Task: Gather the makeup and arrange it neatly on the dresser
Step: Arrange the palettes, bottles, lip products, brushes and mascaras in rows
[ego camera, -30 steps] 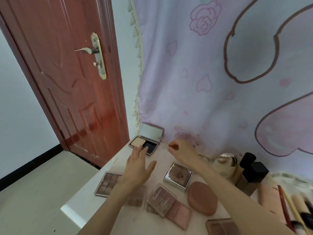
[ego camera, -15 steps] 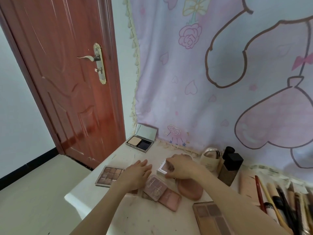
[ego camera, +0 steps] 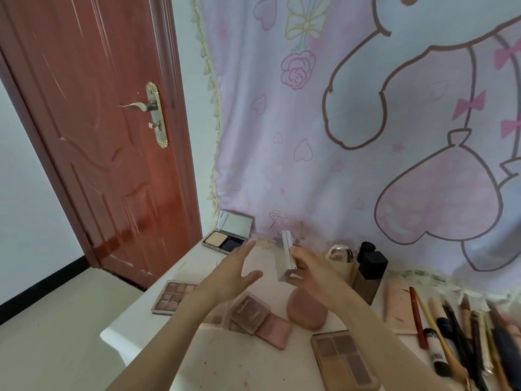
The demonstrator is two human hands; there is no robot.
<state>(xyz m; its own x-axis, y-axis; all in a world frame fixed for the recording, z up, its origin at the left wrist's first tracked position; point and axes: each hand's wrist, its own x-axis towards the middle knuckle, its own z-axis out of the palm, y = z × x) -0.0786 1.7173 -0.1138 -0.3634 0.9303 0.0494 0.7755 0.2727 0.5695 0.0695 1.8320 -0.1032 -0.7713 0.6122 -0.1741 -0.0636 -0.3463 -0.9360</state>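
My right hand point(ego camera: 313, 270) holds a small silver square compact point(ego camera: 285, 259) on edge above the white dresser point(ego camera: 253, 368). My left hand point(ego camera: 232, 273) hovers just left of it, fingers spread and empty. An open powder compact with a mirror point(ego camera: 229, 235) stands at the back left corner. On the dresser lie an eyeshadow palette point(ego camera: 172, 297), two pink blush cases point(ego camera: 259, 317), a pink oval puff case point(ego camera: 306, 310) and a brown palette point(ego camera: 342, 359).
Bottles point(ego camera: 368, 273) and a clear-capped jar point(ego camera: 339, 256) stand at the back by the pink curtain point(ego camera: 366, 136). Several brushes and pencils point(ego camera: 462, 334) lie at the right. A red door point(ego camera: 93, 142) is left of the dresser, whose left edge drops to the floor.
My right hand has picked the silver compact up off the dresser and tipped it on edge. My left hand has risen from the palettes toward it.
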